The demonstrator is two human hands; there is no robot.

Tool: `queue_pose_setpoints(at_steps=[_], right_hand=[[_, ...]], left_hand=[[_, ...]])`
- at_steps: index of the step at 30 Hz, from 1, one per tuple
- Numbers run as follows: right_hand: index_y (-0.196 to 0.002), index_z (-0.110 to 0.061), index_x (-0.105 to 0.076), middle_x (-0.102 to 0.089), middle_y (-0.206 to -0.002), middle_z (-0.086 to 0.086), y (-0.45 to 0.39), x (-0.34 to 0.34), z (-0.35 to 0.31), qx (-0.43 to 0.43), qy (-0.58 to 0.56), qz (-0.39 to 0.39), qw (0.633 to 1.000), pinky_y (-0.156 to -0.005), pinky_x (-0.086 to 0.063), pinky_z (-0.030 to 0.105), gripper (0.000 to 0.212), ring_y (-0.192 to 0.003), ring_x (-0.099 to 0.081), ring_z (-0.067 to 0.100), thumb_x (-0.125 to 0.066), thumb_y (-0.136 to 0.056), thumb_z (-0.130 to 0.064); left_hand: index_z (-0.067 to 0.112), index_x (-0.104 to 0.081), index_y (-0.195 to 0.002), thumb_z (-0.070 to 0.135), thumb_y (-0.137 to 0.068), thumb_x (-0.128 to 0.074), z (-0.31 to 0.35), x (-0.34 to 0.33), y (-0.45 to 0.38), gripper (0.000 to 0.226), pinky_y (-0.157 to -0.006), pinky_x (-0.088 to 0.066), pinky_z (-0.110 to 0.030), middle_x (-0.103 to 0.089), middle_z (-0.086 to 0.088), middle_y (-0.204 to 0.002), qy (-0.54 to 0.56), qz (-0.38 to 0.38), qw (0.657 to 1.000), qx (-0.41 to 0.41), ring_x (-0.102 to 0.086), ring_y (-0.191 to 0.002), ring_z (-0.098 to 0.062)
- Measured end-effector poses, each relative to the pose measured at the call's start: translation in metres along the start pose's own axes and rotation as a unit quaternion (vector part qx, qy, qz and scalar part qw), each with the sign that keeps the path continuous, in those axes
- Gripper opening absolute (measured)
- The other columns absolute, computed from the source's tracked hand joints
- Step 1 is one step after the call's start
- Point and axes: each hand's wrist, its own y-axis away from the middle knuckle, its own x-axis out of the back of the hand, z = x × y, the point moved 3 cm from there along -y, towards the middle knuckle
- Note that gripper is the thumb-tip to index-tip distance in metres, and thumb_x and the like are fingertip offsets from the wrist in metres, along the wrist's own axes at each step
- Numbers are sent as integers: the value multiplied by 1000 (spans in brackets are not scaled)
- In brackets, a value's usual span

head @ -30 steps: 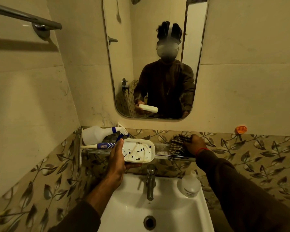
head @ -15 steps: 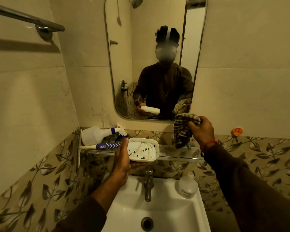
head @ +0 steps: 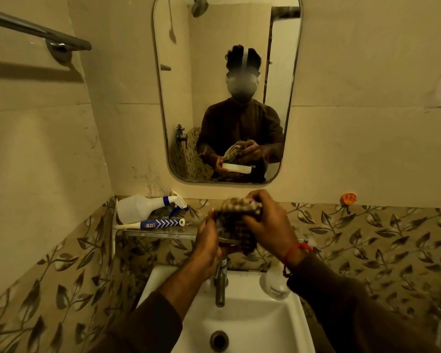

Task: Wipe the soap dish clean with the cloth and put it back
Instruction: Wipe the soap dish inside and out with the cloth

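Note:
My left hand (head: 206,244) holds the white soap dish (head: 230,242) above the tap, in front of the glass shelf. Only a sliver of the dish's near edge shows, because the checked cloth (head: 236,220) covers its inside. My right hand (head: 267,221) grips the bunched cloth and presses it down into the dish. In the mirror (head: 227,90) the reflection shows the white dish held from below with the cloth on top of it.
A white spray bottle (head: 140,207) and a toothpaste tube (head: 161,223) lie on the glass shelf (head: 158,234) at left. Below are the tap (head: 220,284), the white basin (head: 250,317) and a small clear bottle (head: 276,285). An orange hook (head: 348,198) sticks to the wall at right. A towel rail (head: 36,30) juts from the left wall.
My right hand lifted the cloth off the shelf, carried it left and brought it down onto the dish. The dirty inside of the dish is now covered.

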Motion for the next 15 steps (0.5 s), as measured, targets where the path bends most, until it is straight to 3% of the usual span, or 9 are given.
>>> queue_pose_setpoints(at_steps=[5, 8, 11, 15], right_hand=[[-101, -22, -51, -65, -93, -7, 16, -23, 1, 33, 45, -55, 997, -68, -53, 20, 26, -83, -61, 4, -69, -83, -19], [-108, -21, -54, -64, -96, -10, 17, -29, 1, 69, 104, -112, 986, -69, -47, 16, 27, -82, -56, 0, -68, -85, -22], [-121, -24, -56, -65, -112, -4, 19, -31, 2, 100, 170, -157, 968, -86, -47, 24, 38, -100, -56, 10, -68, -85, -17], [-137, -25, -49, -50, -140, 0, 16, -31, -6, 118, 276, -190, 935, -103, -41, 34, 55, -123, -46, 20, -67, -85, -20]], left_hand=[[16, -75, -107, 55, -103, -38, -3, -2, 0, 53, -54, -59, -34, -79, -11, -96, -21, 13, 1000, 3, -74, -84, -27], [17, -75, -105, 56, -102, -40, -4, 3, -2, 52, -62, -60, -36, -80, -8, -89, -9, -3, 1000, 14, -75, -84, -25], [16, -72, -115, 58, -99, -44, -5, 8, -3, 53, -67, -61, -39, -79, -12, -100, 1, -5, 1000, 7, -75, -93, -29], [16, -68, -124, 56, -99, -46, -6, 9, -1, 52, -79, -62, -48, -76, -16, -111, 30, -7, 999, -24, -74, -100, -32]])
